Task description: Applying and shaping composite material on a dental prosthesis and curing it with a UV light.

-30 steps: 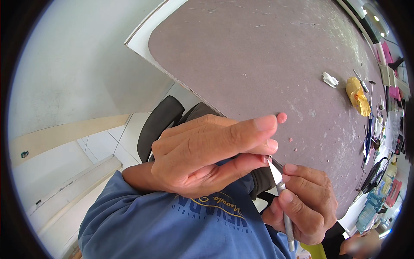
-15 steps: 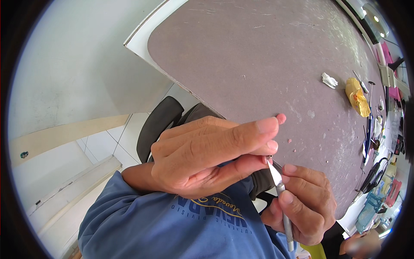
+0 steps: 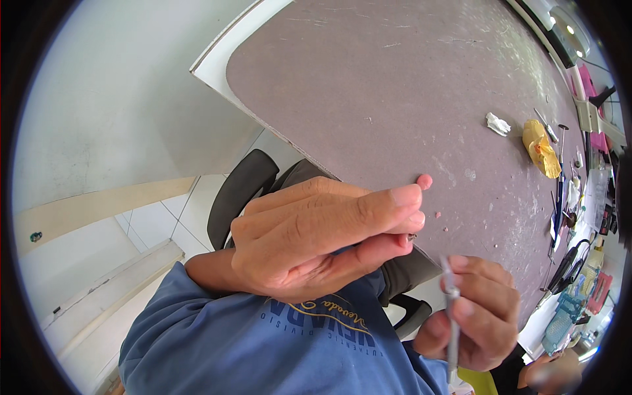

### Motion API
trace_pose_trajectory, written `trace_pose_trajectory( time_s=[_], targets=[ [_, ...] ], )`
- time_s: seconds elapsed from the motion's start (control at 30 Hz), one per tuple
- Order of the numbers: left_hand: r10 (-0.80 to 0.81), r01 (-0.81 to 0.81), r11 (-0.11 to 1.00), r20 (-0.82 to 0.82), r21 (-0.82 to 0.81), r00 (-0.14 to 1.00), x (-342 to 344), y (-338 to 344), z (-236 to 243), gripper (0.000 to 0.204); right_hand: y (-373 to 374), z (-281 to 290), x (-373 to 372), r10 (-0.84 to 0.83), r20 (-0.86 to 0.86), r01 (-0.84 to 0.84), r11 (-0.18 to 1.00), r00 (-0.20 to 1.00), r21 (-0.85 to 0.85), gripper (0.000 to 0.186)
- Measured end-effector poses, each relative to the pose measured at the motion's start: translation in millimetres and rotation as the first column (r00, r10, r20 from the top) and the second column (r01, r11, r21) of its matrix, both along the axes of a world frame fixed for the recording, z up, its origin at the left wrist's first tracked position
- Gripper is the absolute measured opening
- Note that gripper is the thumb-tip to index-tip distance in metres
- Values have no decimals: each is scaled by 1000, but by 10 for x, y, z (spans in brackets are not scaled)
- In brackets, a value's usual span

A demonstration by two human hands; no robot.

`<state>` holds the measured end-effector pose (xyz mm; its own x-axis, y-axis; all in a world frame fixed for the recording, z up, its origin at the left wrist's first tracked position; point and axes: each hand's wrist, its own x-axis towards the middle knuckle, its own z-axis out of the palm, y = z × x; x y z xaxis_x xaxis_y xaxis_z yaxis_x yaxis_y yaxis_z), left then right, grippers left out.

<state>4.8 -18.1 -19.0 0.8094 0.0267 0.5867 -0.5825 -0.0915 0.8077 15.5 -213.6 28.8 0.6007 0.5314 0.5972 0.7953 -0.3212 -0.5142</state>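
Observation:
My left hand (image 3: 316, 237) is closed in front of my shirt. Its fingertips pinch a tiny dark metal piece (image 3: 412, 236), mostly hidden by the fingers. To its right, my right hand (image 3: 484, 309) is wrapped round a craft knife (image 3: 453, 332) with a grey metal handle. The blade points up and away from me, somewhat blurred, and stands apart from the left fingertips. Small pink crumbs (image 3: 437, 214) lie on the brown table top (image 3: 368, 99) beyond the left fingers.
On the table's right side lie a crumpled white tissue (image 3: 498, 124), a crumpled yellow wrapper (image 3: 541, 148), several thin tools and black-handled pliers (image 3: 569, 266). A light blue basket (image 3: 558, 329) stands further right. Dark chair parts (image 3: 240, 191) show below the table's edge. Someone's hand (image 3: 536, 372) appears lower right.
My right hand has drawn the craft knife away from the left fingertips, to the right and slightly down. The left hand keeps its pinch almost in place.

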Motion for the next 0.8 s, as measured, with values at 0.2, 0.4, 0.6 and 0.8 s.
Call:
trace_pose_trajectory(
  time_s=[0.2, 0.4, 0.6, 0.8],
  targets=[
    [-154, 139, 972, -63, -192, 986, 7, 40, 98, 33, -36, 13, 31, -29, -27, 33, 985, 999, 170, 27],
    [-402, 179, 787, -272, -590, 874, -13, 33, 232, 13, -37, 66, 65, 108, -61, -102, 990, 992, 101, 29],
    [-391, 129, 788, -327, -602, 860, -50, 1, 224, 9, -18, 52, 29, 151, -88, -139, 982, 985, 127, 29],
    [-389, 163, 788, -274, -594, 880, -45, -5, 187, 10, -16, 50, 68, 215, -124, -196, 969, 969, 152, 28]
  ],
)
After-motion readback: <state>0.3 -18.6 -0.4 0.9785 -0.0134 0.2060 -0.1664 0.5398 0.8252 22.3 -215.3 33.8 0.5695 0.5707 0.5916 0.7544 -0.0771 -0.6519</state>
